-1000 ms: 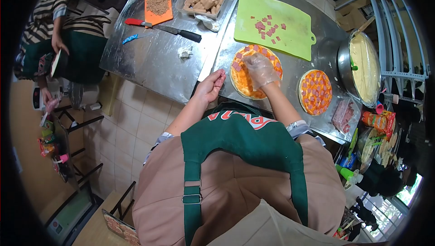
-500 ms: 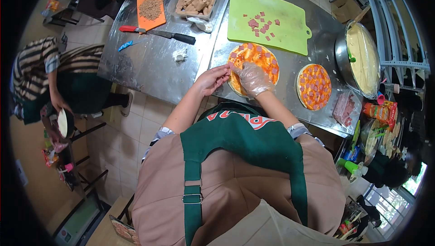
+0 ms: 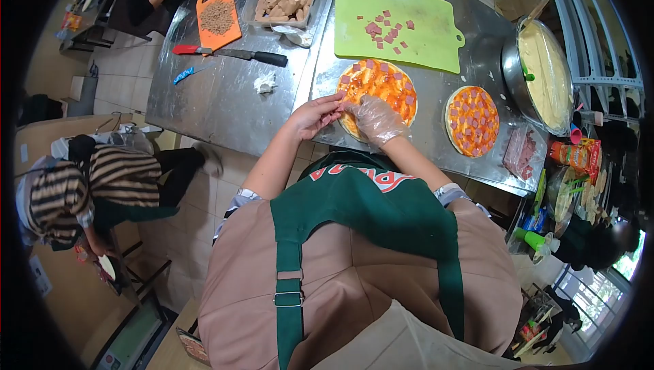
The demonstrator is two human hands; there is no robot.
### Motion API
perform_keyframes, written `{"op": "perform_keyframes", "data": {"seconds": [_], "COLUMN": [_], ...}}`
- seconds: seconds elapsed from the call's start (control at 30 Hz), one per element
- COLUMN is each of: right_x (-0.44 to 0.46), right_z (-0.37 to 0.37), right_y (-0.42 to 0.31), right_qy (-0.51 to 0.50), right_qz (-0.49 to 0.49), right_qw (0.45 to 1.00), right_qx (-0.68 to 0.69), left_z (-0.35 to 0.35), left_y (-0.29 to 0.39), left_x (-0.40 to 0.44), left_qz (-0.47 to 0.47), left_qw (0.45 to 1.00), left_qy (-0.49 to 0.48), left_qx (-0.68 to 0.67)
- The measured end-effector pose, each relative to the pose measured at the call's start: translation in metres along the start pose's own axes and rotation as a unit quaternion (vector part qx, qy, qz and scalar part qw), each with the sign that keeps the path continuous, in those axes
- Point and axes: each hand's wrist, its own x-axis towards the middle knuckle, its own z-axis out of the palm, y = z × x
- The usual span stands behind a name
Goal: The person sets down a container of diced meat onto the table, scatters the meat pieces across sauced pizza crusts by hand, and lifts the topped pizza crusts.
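Left hand (image 3: 315, 118), bare, has its fingers curled, the tips meeting those of the gloved right hand (image 3: 378, 119) at the left edge of the left pizza (image 3: 383, 88). Both seem to pinch, but I cannot tell what, if anything, sits between the fingertips. That pizza lies on the table (image 3: 216, 108), just nearer than the board (image 3: 427, 22) of cut ham (image 3: 373, 28). Squares show along its far and right rim; the middle is mostly sauce. To do this well, I'd separate stuck squares first, then lay each flat, evenly spaced, from rim to middle (the fuller right pizza (image 3: 472, 122) makes a handy pattern), keeping bare fingers off the sauce.
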Motion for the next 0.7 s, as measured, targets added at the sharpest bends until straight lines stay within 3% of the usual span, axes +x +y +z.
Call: {"op": "perform_keyframes", "data": {"seconds": [0.33,0.7], "right_x": [-0.005,-0.004], "right_z": [-0.003,0.003], "right_y": [-0.004,-0.005], "right_qy": [0.011,-0.008], "right_qz": [-0.062,0.029], "right_qw": [0.998,0.999], "right_qx": [-0.030,-0.011], "left_z": [-0.003,-0.005], "left_y": [0.003,0.005], "left_x": [0.002,0.005], "left_qz": [-0.008,-0.016], "left_qw": [1.000,1.000], "left_qy": [-0.016,-0.018], "left_qx": [0.012,0.007]}}
